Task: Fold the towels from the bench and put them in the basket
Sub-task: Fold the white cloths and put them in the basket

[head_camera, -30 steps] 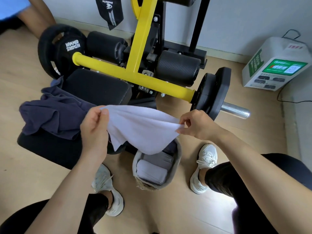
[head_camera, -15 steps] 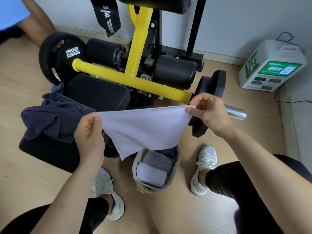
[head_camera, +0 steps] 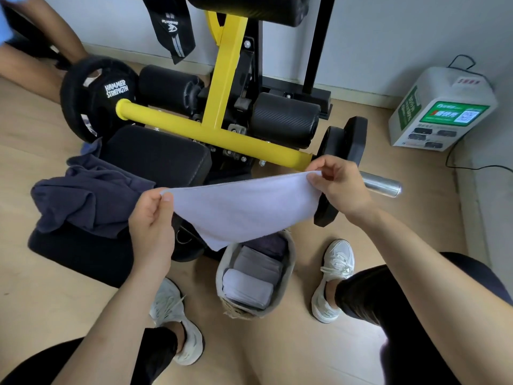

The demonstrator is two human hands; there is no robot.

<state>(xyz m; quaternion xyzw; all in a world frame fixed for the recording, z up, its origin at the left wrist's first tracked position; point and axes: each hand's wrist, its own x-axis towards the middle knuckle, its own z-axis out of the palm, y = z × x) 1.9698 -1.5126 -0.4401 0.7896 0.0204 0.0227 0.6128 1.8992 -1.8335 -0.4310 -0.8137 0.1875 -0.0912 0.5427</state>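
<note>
The left hand (head_camera: 151, 218) and right hand (head_camera: 340, 190), each pinching a top corner, have pulled the towel (head_camera: 244, 209) wide above the basket (head_camera: 220, 276), so folding can start.

Single head-worn wide-angle view, looked forward and steeply down over the person's own arms. Very near: left hand (head_camera: 151, 218) and right hand (head_camera: 341, 187) pinched a towel (head_camera: 244, 209) at mid-frame. Basket (head_camera: 219, 276) sat lower centre on the floor (head_camera: 41, 287), shoes (head_camera: 333, 276) either side; bench (head_camera: 155, 159) at left, yellow frame (head_camera: 222, 134) upper centre, wall (head_camera: 388, 37) along the top edge. Lines bowed toward the frame edges.
</note>
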